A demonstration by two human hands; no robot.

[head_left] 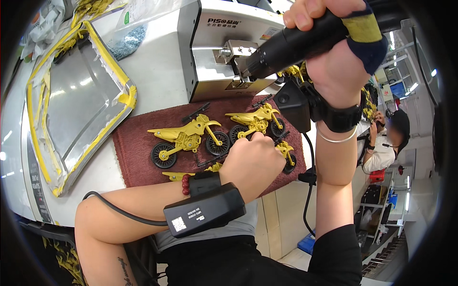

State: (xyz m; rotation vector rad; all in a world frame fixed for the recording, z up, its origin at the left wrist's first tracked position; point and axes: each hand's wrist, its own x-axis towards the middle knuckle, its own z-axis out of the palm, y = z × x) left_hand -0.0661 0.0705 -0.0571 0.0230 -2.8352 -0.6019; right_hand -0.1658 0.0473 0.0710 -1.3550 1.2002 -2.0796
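Note:
My right hand [329, 69] is wrapped round a thick black electric screwdriver [296, 43]. Its front end points into the outlet of a metal screw feeder [238, 57]; whether the bit touches a screw is too small to tell. My left hand [255, 162] is curled low over the maroon cloth [136, 138], knuckles up, fingers hidden beneath. From its right side juts the front of a yellow toy motorcycle [286, 150]. Beyond stand two more, one yellow toy motorcycle [183, 136] at left and another [255, 119] near the feeder. Part of one more yellow body [176, 176] shows behind my left forearm.
A tray with yellow-taped edges [81, 105] lies left on the white table. Behind it is a clear bag of small bluish parts [129, 40]. A black cable [310, 190] hangs beside my right arm. Another person [386, 143] works at the far right, near more yellow parts.

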